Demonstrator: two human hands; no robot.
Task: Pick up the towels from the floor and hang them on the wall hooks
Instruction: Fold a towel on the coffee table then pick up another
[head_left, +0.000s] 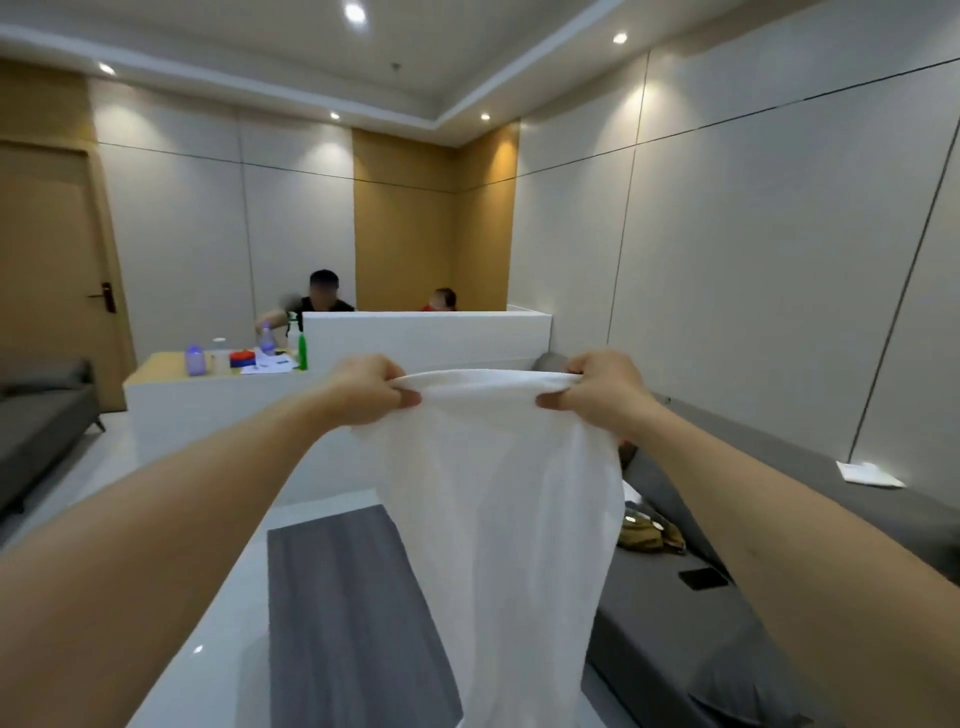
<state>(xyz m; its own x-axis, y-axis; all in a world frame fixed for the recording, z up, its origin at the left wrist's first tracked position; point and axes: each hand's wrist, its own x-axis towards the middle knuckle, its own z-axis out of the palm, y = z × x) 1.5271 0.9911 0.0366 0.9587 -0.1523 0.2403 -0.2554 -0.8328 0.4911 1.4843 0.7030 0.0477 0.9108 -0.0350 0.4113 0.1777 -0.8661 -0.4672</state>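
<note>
A white towel (498, 519) hangs in front of me at chest height, spread between both hands. My left hand (366, 388) grips its upper left corner with curled fingers. My right hand (597, 387) grips the upper right corner the same way. The top edge is stretched between the two hands and the rest of the cloth drops straight down out of the bottom of the view. No wall hooks show on the walls in view.
A low dark grey table (332, 613) stands below the towel. A grey sofa (691, 639) runs along the right wall with a phone (704, 578) and a folded white cloth (867, 474) on it. Ahead, a white counter (208, 410) carries bottles, and two people sit behind it.
</note>
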